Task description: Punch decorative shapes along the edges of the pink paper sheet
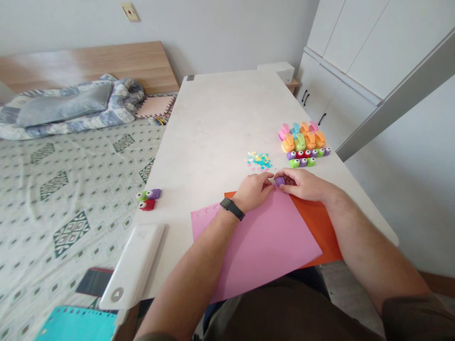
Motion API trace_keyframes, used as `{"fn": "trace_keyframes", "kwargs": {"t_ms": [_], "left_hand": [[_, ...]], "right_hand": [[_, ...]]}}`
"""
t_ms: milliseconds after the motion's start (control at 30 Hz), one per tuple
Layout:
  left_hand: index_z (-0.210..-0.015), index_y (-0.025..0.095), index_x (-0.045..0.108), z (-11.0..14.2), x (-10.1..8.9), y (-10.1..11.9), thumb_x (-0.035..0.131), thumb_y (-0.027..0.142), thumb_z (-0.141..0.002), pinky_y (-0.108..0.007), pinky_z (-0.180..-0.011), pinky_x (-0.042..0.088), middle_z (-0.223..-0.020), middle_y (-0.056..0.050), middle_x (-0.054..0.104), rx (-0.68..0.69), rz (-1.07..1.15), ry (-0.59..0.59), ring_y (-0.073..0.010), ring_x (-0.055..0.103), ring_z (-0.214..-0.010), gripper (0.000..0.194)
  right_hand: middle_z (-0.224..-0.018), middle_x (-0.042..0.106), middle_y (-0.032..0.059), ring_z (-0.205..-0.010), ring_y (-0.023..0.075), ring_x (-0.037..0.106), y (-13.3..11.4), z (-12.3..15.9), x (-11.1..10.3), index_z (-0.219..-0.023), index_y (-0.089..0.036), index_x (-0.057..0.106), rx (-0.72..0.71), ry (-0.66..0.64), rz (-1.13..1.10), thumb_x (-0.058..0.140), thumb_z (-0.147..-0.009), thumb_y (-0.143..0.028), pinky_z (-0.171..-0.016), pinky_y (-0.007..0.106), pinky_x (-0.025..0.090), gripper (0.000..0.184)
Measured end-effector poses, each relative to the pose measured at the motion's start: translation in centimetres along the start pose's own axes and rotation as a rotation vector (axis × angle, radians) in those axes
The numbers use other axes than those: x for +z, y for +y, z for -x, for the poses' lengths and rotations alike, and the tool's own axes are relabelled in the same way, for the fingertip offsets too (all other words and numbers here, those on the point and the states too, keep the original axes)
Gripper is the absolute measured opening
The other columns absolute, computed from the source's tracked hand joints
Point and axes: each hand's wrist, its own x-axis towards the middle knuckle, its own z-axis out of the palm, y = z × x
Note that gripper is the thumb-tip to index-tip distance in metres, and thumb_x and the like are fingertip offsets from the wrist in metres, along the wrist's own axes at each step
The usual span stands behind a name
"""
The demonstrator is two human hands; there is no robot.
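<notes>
Both my hands meet at the far edge of a pink paper sheet [259,241] that lies on an orange sheet [320,222]. My left hand [254,189], with a black wristband, and my right hand [302,183] pinch a small purple paper punch [280,180] between their fingertips, at the pink sheet's top edge. Small cut-out holes show along the pink sheet's left top edge. A little heap of coloured paper bits [260,160] lies just beyond my hands.
Several bigger orange, pink, green and blue punches [302,135] and a row of small ones [307,155] stand at the right of the white table [213,123]. Three small punches [148,199] sit at the left edge by a white device [133,265]. A bed lies left.
</notes>
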Motion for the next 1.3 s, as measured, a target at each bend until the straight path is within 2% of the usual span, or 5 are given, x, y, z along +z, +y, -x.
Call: {"fn": "trace_keyframes", "kwargs": {"t_ms": [233,567,867,1033,1300], "left_hand": [[-0.122,0.021,0.068,0.3,0.0,0.0,0.058,0.017,-0.092,-0.029,-0.083,0.054,-0.101,-0.003,0.080,0.017,0.000,0.017,-0.0199,0.074,-0.094,0.032],[-0.122,0.021,0.068,0.3,0.1,-0.2,0.058,0.017,-0.092,-0.030,-0.084,0.054,-0.102,-0.003,0.080,0.023,0.004,0.020,-0.0198,0.074,-0.094,0.032],[-0.118,0.020,0.069,0.2,0.3,-0.4,0.060,0.015,-0.092,-0.029,-0.083,0.055,-0.100,-0.003,0.080,0.039,0.007,0.036,-0.0193,0.075,-0.093,0.028],[-0.121,0.018,0.068,0.3,0.6,-0.8,0.061,0.015,-0.091,-0.031,-0.086,0.055,-0.102,-0.004,0.081,0.042,-0.016,0.062,-0.0199,0.075,-0.094,0.031],[-0.120,0.018,0.068,0.2,0.5,-0.7,0.062,0.016,-0.091,-0.031,-0.086,0.055,-0.100,-0.004,0.081,0.052,-0.034,0.070,-0.0199,0.075,-0.092,0.030]], "right_hand": [[-0.084,0.065,0.0018,-0.070,0.0173,0.057,-0.5,0.1,0.0,-0.115,-0.021,0.065,-0.009,-0.005,0.017,0.065,-0.088,-0.030,-0.065,0.030,0.046,0.028],[-0.082,0.064,0.0013,-0.070,0.0172,0.057,-0.7,0.2,-0.1,-0.113,-0.020,0.065,-0.009,-0.006,0.016,0.067,-0.085,-0.029,-0.065,0.030,0.046,0.029],[-0.095,0.071,0.0035,-0.078,0.0191,0.063,0.1,0.1,0.1,-0.115,-0.022,0.065,-0.024,-0.002,0.029,0.069,-0.085,-0.028,-0.071,0.032,0.049,0.031],[-0.089,0.070,0.0022,-0.072,0.0180,0.061,0.1,0.1,0.1,-0.108,-0.023,0.066,-0.003,-0.003,0.059,0.067,-0.087,-0.029,-0.066,0.031,0.047,0.022],[-0.093,0.071,0.0034,-0.075,0.0188,0.063,0.5,0.0,0.4,-0.109,-0.022,0.066,-0.002,0.026,0.066,0.065,-0.088,-0.030,-0.068,0.032,0.046,0.021]]}}
